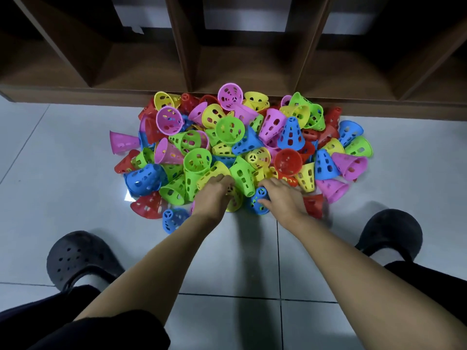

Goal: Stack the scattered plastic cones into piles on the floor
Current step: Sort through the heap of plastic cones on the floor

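A heap of several perforated plastic cones [240, 145] in pink, yellow, green, blue and red lies scattered on the white tiled floor. My left hand [213, 195] rests on the heap's near edge, fingers curled over a yellow cone [233, 200]. My right hand [283, 198] reaches in beside it, thumb and fingers around a blue cone [259, 202] lying on its side. A green cone [243, 176] lies between the two hands. Most cones lie tipped over or open end up; one blue cone [292, 134] stands upright near the middle right.
A dark wooden shelf unit [227, 59] with open compartments stands right behind the heap. My two feet in black clogs [78, 258] [391, 233] flank bare floor tiles [252, 248] in front of the heap. Bare tiles extend left and right of the heap.
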